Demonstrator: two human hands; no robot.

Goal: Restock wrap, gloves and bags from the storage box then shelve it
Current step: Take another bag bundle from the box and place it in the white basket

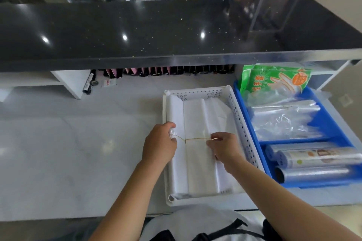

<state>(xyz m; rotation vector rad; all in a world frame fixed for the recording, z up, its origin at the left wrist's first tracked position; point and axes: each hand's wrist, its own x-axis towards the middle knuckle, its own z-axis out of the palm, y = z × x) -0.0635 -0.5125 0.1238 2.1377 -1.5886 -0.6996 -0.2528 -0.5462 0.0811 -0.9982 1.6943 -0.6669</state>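
A: Two hands were on the stack of folded white plastic bags [197, 143] in the white perforated plastic basket [238, 115], which sat near the front edge of the pale worktop [78, 143]. A thin yellow rubber band [195, 139] crossed the stack, stretched between both hands.

B: Failure modes?

A: Main one, as I judged it: the band snapping or slipping off a fingertip under tension, stinging a finger or flying off the worktop. Second: pulling it sideways could have dragged the top bags and skewed the stack against the basket wall. The bags looked slick, so they would have slid easily.

B: Hand states?

A: Left hand [159, 143] had its fingers curled, holding the band's left end at the stack's left edge. Right hand [223, 146] pinched the right end, narrow, thumb against fingertip, resting on the bags.

B: Rest of the stock?

A: All in the blue plastic storage box [337, 123], touching the basket's right side. Green packs of disposable gloves [274, 80] stood at its far end, clear plastic bags [284, 121] lay in the middle, rolls of cling wrap [313, 164] at the near end. Neither hand touched those.
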